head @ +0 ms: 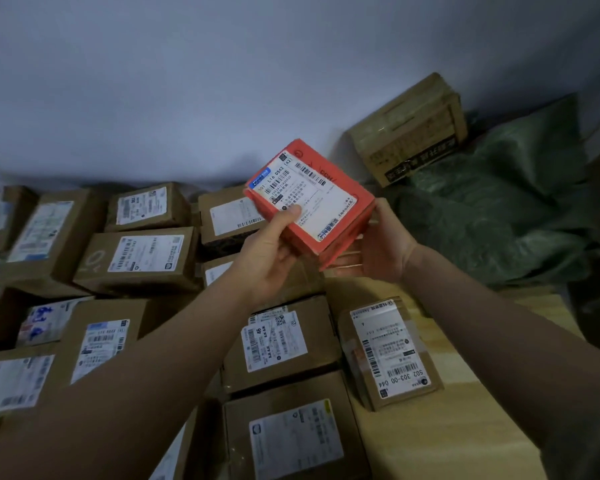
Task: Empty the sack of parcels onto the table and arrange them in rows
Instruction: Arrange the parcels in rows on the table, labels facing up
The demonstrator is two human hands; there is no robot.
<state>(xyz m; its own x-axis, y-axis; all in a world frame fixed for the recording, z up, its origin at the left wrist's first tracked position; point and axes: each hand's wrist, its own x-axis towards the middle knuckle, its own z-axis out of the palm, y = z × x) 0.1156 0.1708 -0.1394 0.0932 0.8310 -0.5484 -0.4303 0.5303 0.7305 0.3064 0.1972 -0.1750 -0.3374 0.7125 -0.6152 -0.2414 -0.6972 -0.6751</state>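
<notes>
I hold a red parcel (340,209) with a white shipping label in the air above the table, tilted, label facing me. My left hand (267,251) grips its near left edge, thumb on the label. My right hand (378,244) supports its right side and underside. Below and to the left, several brown cardboard parcels (142,261) lie in rows on the wooden table (465,410), labels up. One small brown parcel (388,351) lies alone at the right end of the rows. The green sack (499,209) lies crumpled at the right, beyond the table.
A larger brown carton (409,129) leans against the wall behind the sack. The pale wall (222,81) runs along the table's far edge. Bare wood shows at the table's right part.
</notes>
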